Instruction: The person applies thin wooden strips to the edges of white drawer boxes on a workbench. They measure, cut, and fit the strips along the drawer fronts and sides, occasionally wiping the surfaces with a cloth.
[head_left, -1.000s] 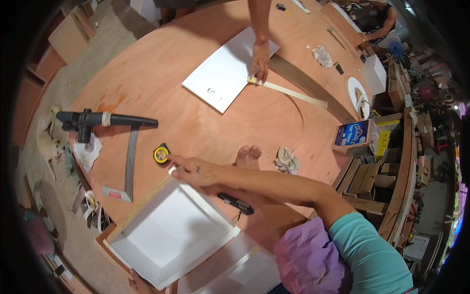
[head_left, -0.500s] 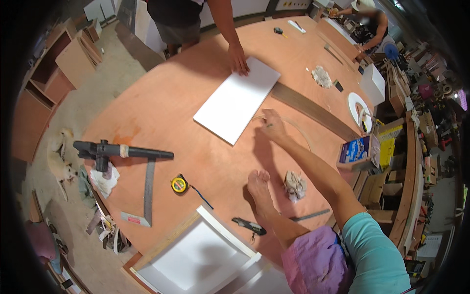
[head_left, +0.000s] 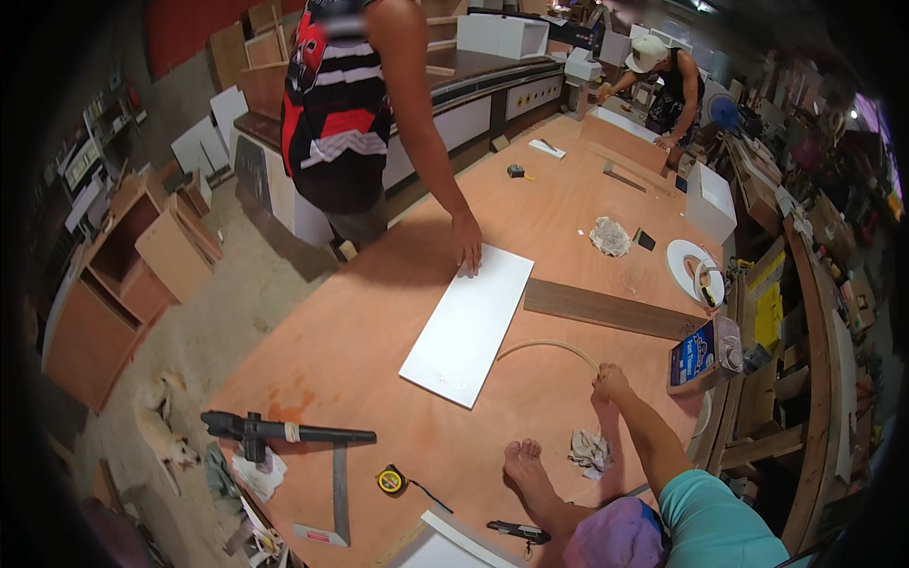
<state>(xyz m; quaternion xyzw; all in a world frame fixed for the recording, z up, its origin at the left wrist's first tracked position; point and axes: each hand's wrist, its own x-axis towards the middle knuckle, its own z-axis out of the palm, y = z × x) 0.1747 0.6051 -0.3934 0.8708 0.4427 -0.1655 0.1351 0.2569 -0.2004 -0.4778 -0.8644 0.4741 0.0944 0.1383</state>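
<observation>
A white rectangular board (head_left: 466,327) lies flat on the table, with a co-worker's hand (head_left: 468,248) pressing on its far end. My right hand (head_left: 612,381) is closed on a thin tan strip (head_left: 549,343), which bows across the tabletop to the board's right edge. My left hand is out of view. Left of my forearm, my bare foot (head_left: 532,473) rests on the table beside a crumpled whitish rag (head_left: 591,453). A dark brown plank (head_left: 606,310) stretches from the board toward a blue-labelled tin (head_left: 704,354).
On the left lie a black blower (head_left: 284,431), a metal square (head_left: 340,492) and a yellow tape measure (head_left: 390,480). A utility knife (head_left: 519,531) is near me. White coiled banding (head_left: 684,263) sits at the right. Another person (head_left: 674,85) works at the far end.
My right hand has moved away from the board, toward the tin, along the strip. The view has tilted up, showing more of the co-worker, whose hand stays on the board.
</observation>
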